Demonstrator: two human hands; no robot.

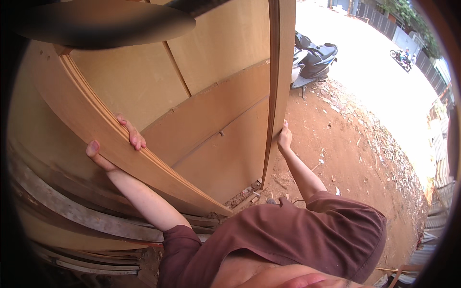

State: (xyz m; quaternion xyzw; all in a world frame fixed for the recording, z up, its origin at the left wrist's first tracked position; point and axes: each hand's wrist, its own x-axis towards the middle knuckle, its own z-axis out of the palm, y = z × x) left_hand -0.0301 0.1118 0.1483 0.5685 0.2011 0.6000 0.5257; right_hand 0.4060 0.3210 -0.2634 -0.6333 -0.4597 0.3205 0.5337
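Observation:
My left hand (133, 137) is wrapped round the left upright of a tall wooden frame (105, 129). Its thumb lies on the outer side and its fingers reach over the grooved inner edge. On the other side, my right hand (285, 138) grips the right upright (274, 96) from its outer face, with most of the fingers hidden behind the wood. The frame stands upright, its lower end near the ground by my feet. Large flat wooden panels (216, 158) show between the two uprights.
Several long planks (81, 216) lean at the lower left. A dark scooter (317, 60) is parked beyond the right upright on reddish dirt ground (331, 144) strewn with scraps. A motorbike with a person (402, 60) is on the road. Corrugated sheets (439, 192) line the right edge.

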